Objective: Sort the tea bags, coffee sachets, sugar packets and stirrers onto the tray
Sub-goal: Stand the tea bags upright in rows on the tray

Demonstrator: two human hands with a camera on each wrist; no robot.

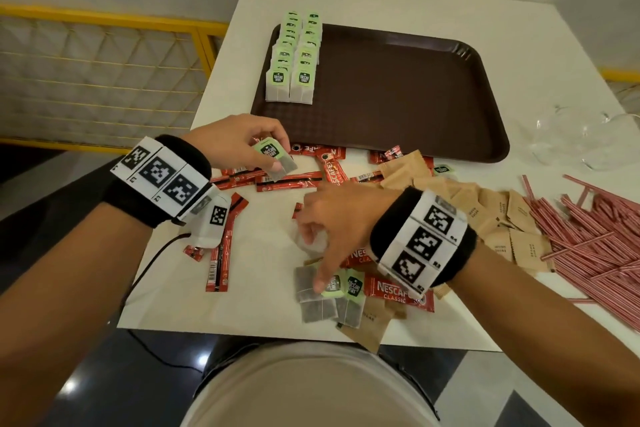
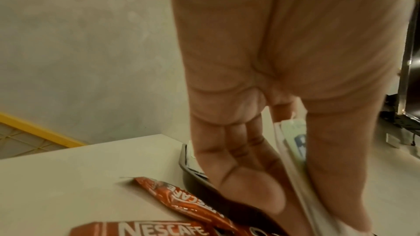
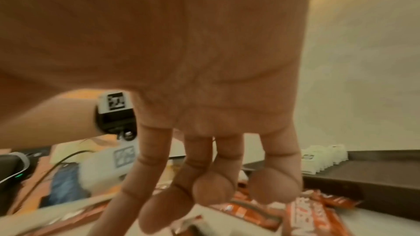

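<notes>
My left hand [image 1: 278, 157] pinches a green-tagged tea bag [image 1: 286, 166] between thumb and fingers, just off the near left corner of the brown tray [image 1: 415, 87]. In the left wrist view the left hand [image 2: 293, 168] has that tea bag [image 2: 295, 141] edge-on between thumb and fingers. Two rows of tea bags [image 1: 294, 55] stand along the tray's left side. My right hand [image 1: 313, 256] reaches down with spread fingers. Its thumb presses a tea bag [image 1: 332, 288] in a small pile, and its fingers touch a white bag [image 1: 317, 243]. Red coffee sachets [image 1: 332, 166] lie scattered between the hands.
Brown sugar packets [image 1: 485, 211] and a heap of red-striped stirrers [image 1: 595, 236] lie at the right. Clear glassware [image 1: 581, 139] stands right of the tray. A black cable [image 1: 149, 263] hangs over the table's left edge. A yellow railing [image 1: 104, 21] runs at the left.
</notes>
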